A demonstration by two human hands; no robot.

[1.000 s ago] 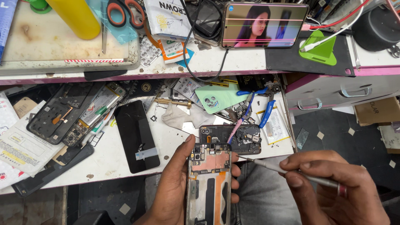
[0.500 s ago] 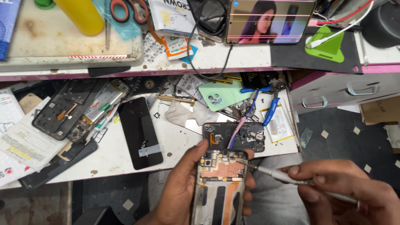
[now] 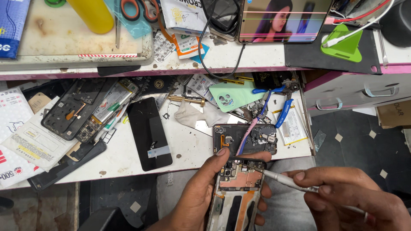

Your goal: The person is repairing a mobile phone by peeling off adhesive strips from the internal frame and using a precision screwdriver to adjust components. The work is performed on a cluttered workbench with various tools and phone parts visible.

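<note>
The opened phone (image 3: 236, 194), its back cover off and its board and orange flex strips bare, sits low in the middle of my view, just off the front edge of the white workbench (image 3: 188, 147) and above my lap. My left hand (image 3: 201, 192) wraps around it from the left side, thumb up along the upper left corner and fingertips curling round the right edge, so that hand is closed on the phone. My right hand (image 3: 346, 196) comes in from the right and pinches a slim metal screwdriver (image 3: 284, 180) between thumb and fingers; its tip touches the upper right corner of the phone, near the top of the board.

Just beyond the phone, on the bench edge, lies a dark back frame (image 3: 244, 139) with small parts and a pink spudger (image 3: 248, 132) resting across it. To its left a black screen panel (image 3: 149, 132) lies flat with a strip of pale tape on it. Further left sit another stripped phone body (image 3: 72, 112) and loose printed paper sheets (image 3: 30, 141). Behind the dark frame I see a mint green phone case (image 3: 237, 95), blue-handled pliers (image 3: 278, 105) and a flat battery pack (image 3: 293, 126). On the upper shelf a phone with a lit screen (image 3: 282, 19) shows coloured lines across its picture, next to a green stand (image 3: 342, 40), scissors (image 3: 137, 8) and a yellow bottle (image 3: 92, 15).
</note>
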